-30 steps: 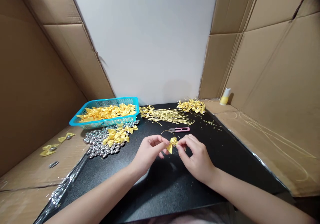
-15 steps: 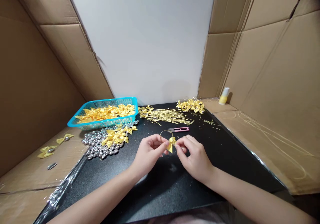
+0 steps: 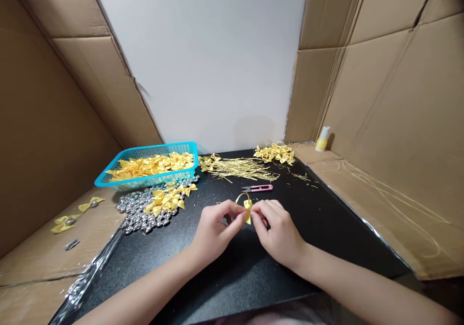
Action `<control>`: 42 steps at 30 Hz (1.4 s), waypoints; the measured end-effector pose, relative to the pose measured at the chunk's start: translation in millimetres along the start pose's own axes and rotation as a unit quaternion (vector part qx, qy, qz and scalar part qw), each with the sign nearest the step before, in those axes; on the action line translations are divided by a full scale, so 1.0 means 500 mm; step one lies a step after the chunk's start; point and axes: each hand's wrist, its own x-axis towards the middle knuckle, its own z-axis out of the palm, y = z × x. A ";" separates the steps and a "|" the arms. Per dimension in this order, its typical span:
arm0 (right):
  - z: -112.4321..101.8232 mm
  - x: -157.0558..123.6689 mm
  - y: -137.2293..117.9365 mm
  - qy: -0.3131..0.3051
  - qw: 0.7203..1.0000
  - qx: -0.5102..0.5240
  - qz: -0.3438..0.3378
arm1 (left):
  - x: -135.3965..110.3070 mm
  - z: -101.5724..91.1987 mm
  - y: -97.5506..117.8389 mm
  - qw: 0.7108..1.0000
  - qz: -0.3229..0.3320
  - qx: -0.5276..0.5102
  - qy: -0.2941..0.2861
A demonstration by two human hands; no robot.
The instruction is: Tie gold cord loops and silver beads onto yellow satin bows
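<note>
A yellow ribbon bow (image 3: 248, 211) is held between my two hands above the black tabletop (image 3: 232, 286). A thin gold tie (image 3: 242, 195) curves in a loop over its top. My left hand (image 3: 219, 228) pinches the left side of the bow with thumb and fingertips. Opposite it, my right hand (image 3: 275, 228) pinches the right side, fingers curled in. The fingertips cover part of the bow. Just beyond lie pink thread snips (image 3: 261, 188), their blades pointing left.
At the back left stands a turquoise basket (image 3: 145, 182) of yellow bows. Silver beads (image 3: 136, 218) with several bows (image 3: 166, 200) lie before it. Gold ties (image 3: 242, 169) and beaded bows (image 3: 274, 153) are at the back. A thread cone (image 3: 322, 139) stands right, by cardboard walls (image 3: 406, 122).
The bow has turned and looks narrower now, and its gold loop has become smaller and more closed. Both hands still pinch it, fingers slightly shifted. The view has moved slightly.
</note>
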 end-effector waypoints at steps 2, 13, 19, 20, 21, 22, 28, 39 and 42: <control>0.000 -0.003 -0.002 -0.003 1.000 0.013 0.002 | -0.003 0.001 -0.001 0.996 0.066 0.051 0.014; -0.003 -0.007 -0.001 -0.002 0.994 0.095 0.045 | -0.005 -0.002 0.006 0.995 0.086 0.031 0.049; 0.000 -0.010 0.001 -0.027 0.985 0.150 0.085 | -0.005 -0.004 0.007 0.998 0.043 -0.045 0.020; 0.000 -0.011 0.001 -0.029 0.984 0.154 0.088 | -0.005 -0.004 0.007 0.998 0.048 -0.035 0.023; 0.000 -0.011 0.001 -0.029 0.983 0.157 0.091 | -0.004 -0.005 0.008 0.998 0.059 -0.020 0.030; 0.000 -0.010 0.000 -0.030 0.982 0.160 0.093 | -0.003 -0.007 0.010 0.997 0.073 -0.001 0.040; -0.004 -0.006 -0.004 -0.041 0.975 0.188 0.107 | 0.008 -0.023 0.024 0.973 0.191 0.097 0.084; -0.008 0.000 -0.014 -0.070 0.953 0.260 0.141 | 0.012 -0.008 0.011 0.984 0.007 -0.170 0.043; -0.005 -0.001 -0.012 -0.074 0.947 0.269 0.157 | 0.012 -0.005 0.011 0.979 -0.013 -0.198 0.044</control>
